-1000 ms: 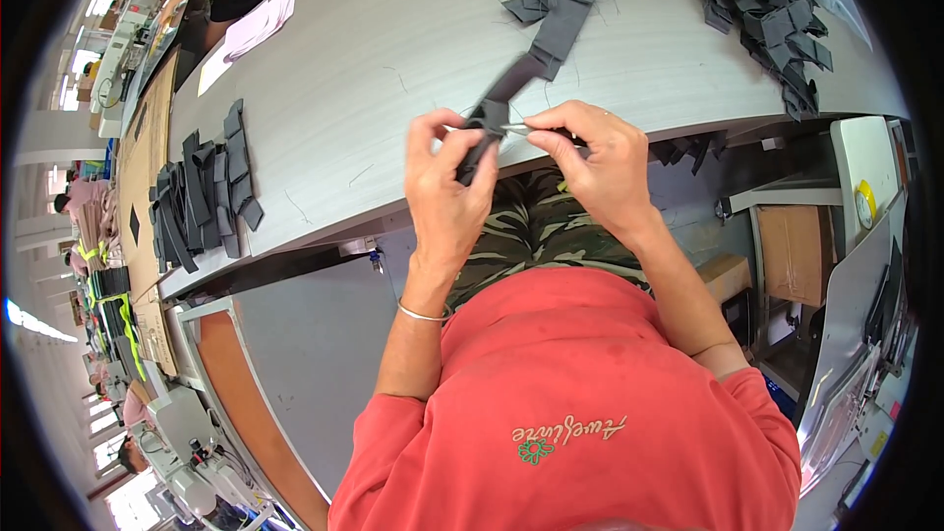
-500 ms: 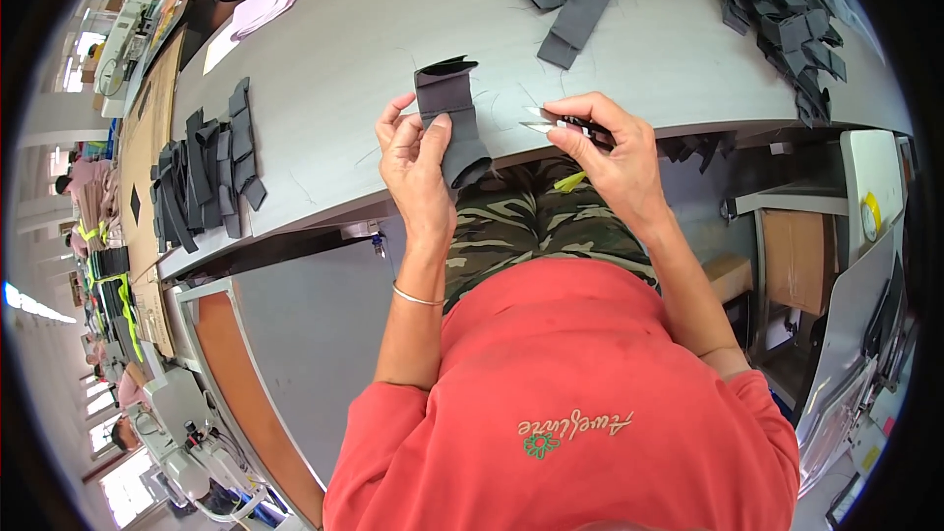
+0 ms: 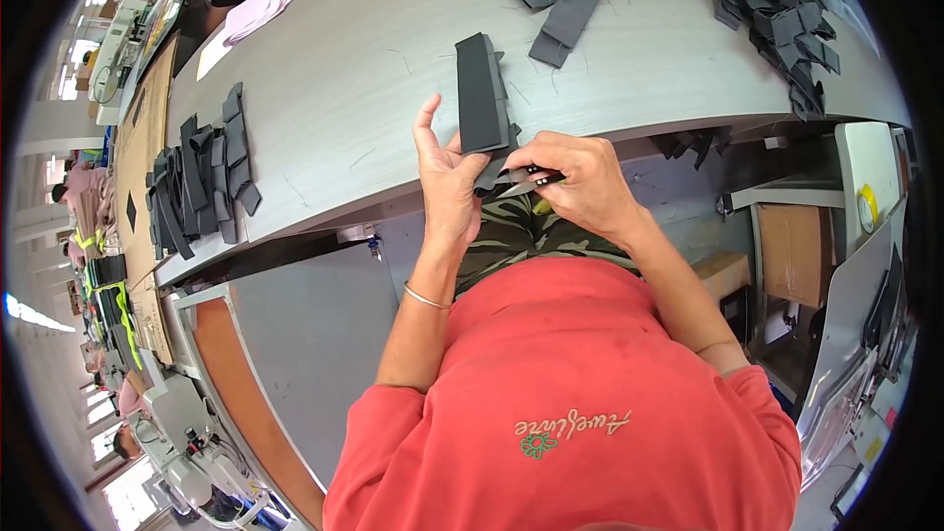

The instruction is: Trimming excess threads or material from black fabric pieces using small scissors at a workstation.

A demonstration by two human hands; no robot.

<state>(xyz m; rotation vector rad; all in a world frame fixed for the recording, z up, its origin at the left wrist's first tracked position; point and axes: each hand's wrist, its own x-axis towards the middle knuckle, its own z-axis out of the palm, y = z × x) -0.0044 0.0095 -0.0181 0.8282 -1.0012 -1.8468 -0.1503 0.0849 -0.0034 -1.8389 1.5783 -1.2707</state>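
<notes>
Presently, dk. grey cloth strip (image 3: pixel 478 98) is in L hand (image 3: pixel 450 192), above the near edge of the table (image 3: pixel 344 88). Grip: L thumb pressed on strip toward its near end, index finger raised clear. Long axis runs near to far, approx. straight, far end leaning slightly left; most of the length lies on the far side of the thumb, w/ a short dark portion on the near side, to the right.

R hand (image 3: pixel 582 177) is clenched round small snips (image 3: pixel 518 188), blades parted, pointing left, approx. crosswise to the strip. Both hands at its near end; L in contact, R just right. Blade contact w/ cloth: cannot tell.

Surroundings: loose strips (image 3: pixel 570 20) far side, a bit right of the held pc.; larger heap (image 3: pixel 772 20) far right; stack of strips (image 3: pixel 202 182) well left; pink sheets (image 3: pixel 261 10) far left.
</notes>
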